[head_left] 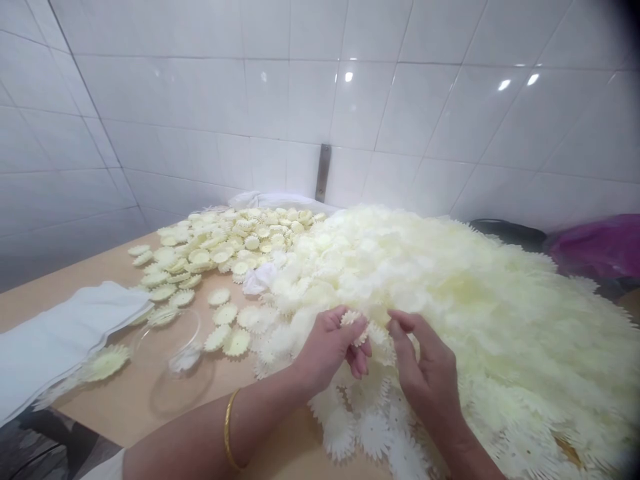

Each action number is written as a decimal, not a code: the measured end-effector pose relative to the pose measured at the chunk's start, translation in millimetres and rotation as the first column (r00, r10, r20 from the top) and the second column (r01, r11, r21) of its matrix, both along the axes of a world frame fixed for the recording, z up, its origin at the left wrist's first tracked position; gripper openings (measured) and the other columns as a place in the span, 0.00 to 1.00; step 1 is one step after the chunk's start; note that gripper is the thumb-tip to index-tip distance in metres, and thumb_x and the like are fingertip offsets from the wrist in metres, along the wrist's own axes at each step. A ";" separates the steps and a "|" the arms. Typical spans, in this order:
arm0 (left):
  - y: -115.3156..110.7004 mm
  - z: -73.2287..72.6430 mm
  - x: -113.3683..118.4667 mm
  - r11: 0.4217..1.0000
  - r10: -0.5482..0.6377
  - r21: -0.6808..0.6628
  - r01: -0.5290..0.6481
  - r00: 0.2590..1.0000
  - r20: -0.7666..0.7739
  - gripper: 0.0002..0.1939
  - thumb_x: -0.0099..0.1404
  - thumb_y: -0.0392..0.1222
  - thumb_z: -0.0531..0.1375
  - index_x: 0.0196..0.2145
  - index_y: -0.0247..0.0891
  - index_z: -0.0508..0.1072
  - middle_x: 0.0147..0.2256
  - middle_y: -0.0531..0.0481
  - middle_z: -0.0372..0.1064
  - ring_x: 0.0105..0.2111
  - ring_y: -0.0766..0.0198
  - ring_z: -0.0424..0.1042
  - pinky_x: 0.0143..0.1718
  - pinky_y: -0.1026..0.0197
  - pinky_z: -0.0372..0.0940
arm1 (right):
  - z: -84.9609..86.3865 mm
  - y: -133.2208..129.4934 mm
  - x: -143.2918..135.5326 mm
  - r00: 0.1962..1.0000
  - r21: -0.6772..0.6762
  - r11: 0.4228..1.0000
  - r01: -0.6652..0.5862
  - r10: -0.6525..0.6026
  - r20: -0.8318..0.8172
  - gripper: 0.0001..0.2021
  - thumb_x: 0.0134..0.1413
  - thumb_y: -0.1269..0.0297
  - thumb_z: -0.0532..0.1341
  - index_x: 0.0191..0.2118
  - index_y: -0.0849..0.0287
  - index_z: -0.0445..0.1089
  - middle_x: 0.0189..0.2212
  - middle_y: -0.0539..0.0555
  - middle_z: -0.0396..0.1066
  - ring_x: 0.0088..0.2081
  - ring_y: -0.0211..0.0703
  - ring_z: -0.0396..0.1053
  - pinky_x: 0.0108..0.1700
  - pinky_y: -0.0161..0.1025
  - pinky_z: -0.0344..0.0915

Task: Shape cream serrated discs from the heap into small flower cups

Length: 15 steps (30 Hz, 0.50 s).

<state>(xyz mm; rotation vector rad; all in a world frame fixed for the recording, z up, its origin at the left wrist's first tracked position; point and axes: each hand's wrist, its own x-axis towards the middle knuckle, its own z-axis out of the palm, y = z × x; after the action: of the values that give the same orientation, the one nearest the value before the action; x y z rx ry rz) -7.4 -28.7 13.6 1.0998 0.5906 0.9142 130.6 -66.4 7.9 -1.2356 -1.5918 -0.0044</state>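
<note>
My left hand point(333, 347), with a gold bangle on its wrist, pinches a small pale yellow flower disc point(354, 327) with toothed edges between thumb and fingers. Just to its right, my right hand point(423, 360) has thumb and forefinger drawn together; whatever lies between their tips is too small to make out. Both hands are over the front of a large heap of thin, pale yellow and white petal pieces point(500, 313). Several loose petal pieces point(340, 430) lie on the table below my hands.
Thicker scalloped discs point(223, 250) are piled at the back left of the wooden table point(120, 407). A clear round dish point(167, 340) and white sheets point(65, 340) lie at left. Behind the heap are a dark object point(510, 232), purple plastic point(600, 247) and a tiled wall.
</note>
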 end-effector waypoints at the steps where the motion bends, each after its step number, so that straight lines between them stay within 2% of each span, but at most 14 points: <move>1: -0.2 -1.3 0.0 1.000 0.000 -0.001 0.000 1.000 -0.010 0.15 0.56 0.51 0.57 0.30 0.35 0.61 0.19 0.54 0.63 0.12 0.72 0.61 0.12 0.69 0.55 | 1.6 -1.9 -1.3 1.000 0.001 1.000 -0.021 0.021 -0.004 0.07 0.56 0.69 0.52 0.40 0.58 0.64 0.31 0.54 0.65 0.33 0.41 0.64 0.33 0.36 0.61; 8: -2.6 -9.2 1.3 0.999 -0.006 -0.044 0.002 0.994 -0.106 0.20 0.54 0.56 0.57 0.33 0.34 0.66 0.13 0.60 0.55 0.10 0.75 0.52 0.11 0.70 0.47 | 1.4 -2.3 -7.2 0.972 -0.068 0.971 -0.229 0.232 0.028 0.08 0.51 0.67 0.57 0.39 0.58 0.64 0.31 0.54 0.64 0.34 0.44 0.63 0.35 0.39 0.61; 12: -2.2 -6.4 2.9 0.994 -0.083 -0.077 0.077 0.994 -0.078 0.25 0.56 0.61 0.49 0.29 0.33 0.67 0.17 0.55 0.58 0.12 0.74 0.57 0.13 0.69 0.50 | -1.6 0.0 -7.2 0.975 -0.106 0.969 -0.222 0.221 -0.018 0.03 0.52 0.68 0.55 0.34 0.58 0.65 0.29 0.54 0.65 0.32 0.43 0.65 0.34 0.39 0.62; 15: -1.6 -3.6 3.1 0.976 -0.139 -0.171 0.134 0.990 -0.020 0.23 0.58 0.57 0.51 0.37 0.31 0.65 0.19 0.52 0.62 0.16 0.69 0.64 0.18 0.66 0.59 | -0.4 -0.2 -6.3 0.979 -0.126 0.974 -0.187 0.174 -0.111 0.03 0.53 0.66 0.54 0.31 0.58 0.63 0.27 0.52 0.64 0.25 0.39 0.65 0.28 0.36 0.62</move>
<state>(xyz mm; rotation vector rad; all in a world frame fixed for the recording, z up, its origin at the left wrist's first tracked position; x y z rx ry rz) -4.3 -30.3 10.1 0.9899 0.6001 0.7154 124.3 -66.6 7.5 -1.1714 -1.6333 0.2817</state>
